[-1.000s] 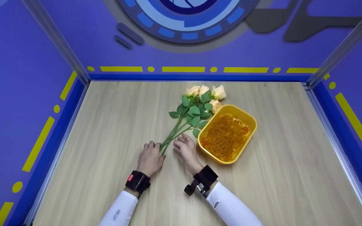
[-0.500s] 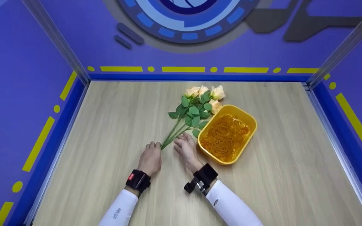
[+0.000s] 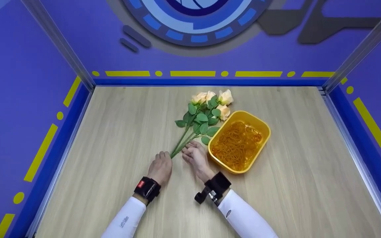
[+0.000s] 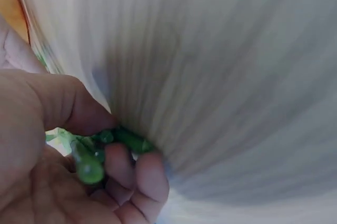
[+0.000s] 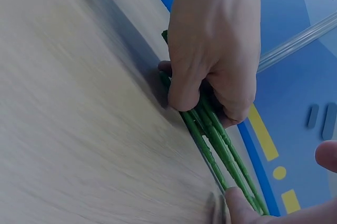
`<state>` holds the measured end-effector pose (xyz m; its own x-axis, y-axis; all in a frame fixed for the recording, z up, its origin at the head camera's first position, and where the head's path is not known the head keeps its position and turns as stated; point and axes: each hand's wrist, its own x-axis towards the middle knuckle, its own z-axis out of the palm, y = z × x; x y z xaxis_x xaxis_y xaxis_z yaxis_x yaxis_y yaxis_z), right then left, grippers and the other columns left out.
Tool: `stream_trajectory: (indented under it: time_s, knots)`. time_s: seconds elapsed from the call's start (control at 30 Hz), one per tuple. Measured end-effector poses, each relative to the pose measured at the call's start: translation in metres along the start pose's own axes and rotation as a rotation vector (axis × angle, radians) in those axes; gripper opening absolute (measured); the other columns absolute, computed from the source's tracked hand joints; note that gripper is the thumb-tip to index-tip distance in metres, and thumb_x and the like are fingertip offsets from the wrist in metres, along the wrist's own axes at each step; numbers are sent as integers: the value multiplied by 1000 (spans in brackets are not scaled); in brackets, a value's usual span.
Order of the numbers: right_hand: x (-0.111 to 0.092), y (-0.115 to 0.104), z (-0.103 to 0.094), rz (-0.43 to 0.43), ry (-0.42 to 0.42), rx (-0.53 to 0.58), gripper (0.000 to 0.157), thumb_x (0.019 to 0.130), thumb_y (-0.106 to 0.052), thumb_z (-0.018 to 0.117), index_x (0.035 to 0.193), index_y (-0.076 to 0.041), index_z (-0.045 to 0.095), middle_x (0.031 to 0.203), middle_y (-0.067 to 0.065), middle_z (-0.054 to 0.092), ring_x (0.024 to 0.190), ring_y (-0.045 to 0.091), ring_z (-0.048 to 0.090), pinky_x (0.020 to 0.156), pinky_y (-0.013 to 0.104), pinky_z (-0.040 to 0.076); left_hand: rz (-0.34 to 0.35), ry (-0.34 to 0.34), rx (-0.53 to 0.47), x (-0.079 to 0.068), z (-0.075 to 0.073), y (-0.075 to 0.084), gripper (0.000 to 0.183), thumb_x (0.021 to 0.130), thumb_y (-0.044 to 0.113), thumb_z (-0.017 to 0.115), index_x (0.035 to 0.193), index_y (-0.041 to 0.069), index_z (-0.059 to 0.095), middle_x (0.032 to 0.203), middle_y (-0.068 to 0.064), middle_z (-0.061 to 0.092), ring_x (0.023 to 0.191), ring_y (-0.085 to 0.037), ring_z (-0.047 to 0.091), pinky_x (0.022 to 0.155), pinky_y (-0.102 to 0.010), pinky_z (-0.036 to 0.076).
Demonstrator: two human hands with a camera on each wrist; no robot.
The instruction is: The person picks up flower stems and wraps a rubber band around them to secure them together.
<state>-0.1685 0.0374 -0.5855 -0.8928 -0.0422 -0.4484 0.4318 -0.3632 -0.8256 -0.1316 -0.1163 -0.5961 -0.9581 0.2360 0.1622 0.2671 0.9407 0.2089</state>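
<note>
In the head view, a bunch of peach artificial roses point(image 3: 202, 115) with green leaves lies slanted on the table, blooms toward the back. My left hand point(image 3: 160, 168) grips the lower ends of its green stems point(image 3: 181, 145); in the left wrist view, the thumb and curled fingers point(image 4: 150, 179) close round several stem ends point(image 4: 87, 163). My right hand point(image 3: 196, 158) is just right of the stems with its fingers loosely bent. The right wrist view has one right fingertip point(image 5: 237, 200) at the stems point(image 5: 218, 142), the thumb held apart from them; contact is hard to tell.
A yellow tub point(image 3: 266, 132) holding orange-brown noodle-like strands point(image 3: 236, 143) stands right beside my right hand, close to the leaves. The wooden table point(image 3: 309, 165) is enclosed by blue-purple panels point(image 3: 18, 82) at the back and sides.
The roses have shifted slightly left at the bloom end. My left hand has moved a little right, its thumb now hidden beneath it in the head view. The right hand has barely moved.
</note>
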Motion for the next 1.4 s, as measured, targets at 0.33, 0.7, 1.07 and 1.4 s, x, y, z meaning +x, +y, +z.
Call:
stream_trajectory:
  time_s: [0.33, 0.7, 1.07, 1.4]
  knots:
    - [1, 2, 0, 2, 35, 24, 61, 94, 3, 50, 152, 15, 34, 128, 29, 62, 95, 18, 66, 103, 35, 57, 10, -32, -47, -6, -2, -7, 8, 96, 2, 54, 98, -2, 47, 85, -16, 57, 73, -34, 60, 60, -45, 53]
    - [6, -15, 12, 41, -14, 38, 19, 99, -5, 56, 116, 3, 56, 93, 5, 64, 82, 15, 64, 88, 32, 59, -41, -26, -209, -7, -11, -1, 22, 109, 22, 51, 93, 7, 52, 63, -8, 59, 54, -26, 59, 49, -40, 42]
    - [3, -58, 14, 70, -95, 199, 15, 104, -10, 53, 102, -1, 65, 91, 12, 76, 97, 31, 76, 82, 32, 62, 11, 108, -168, -20, -27, 19, 22, 110, 18, 53, 92, 8, 47, 59, -5, 57, 50, -25, 58, 45, -36, 40]
    - [-1, -97, 1, 179, -209, 369, 13, 108, -15, 56, 110, -3, 60, 100, 12, 73, 103, 28, 72, 96, 37, 62, 53, 191, -166, -27, -46, 49, 16, 109, 13, 54, 97, 6, 46, 59, 7, 40, 50, -10, 36, 43, -27, 30]
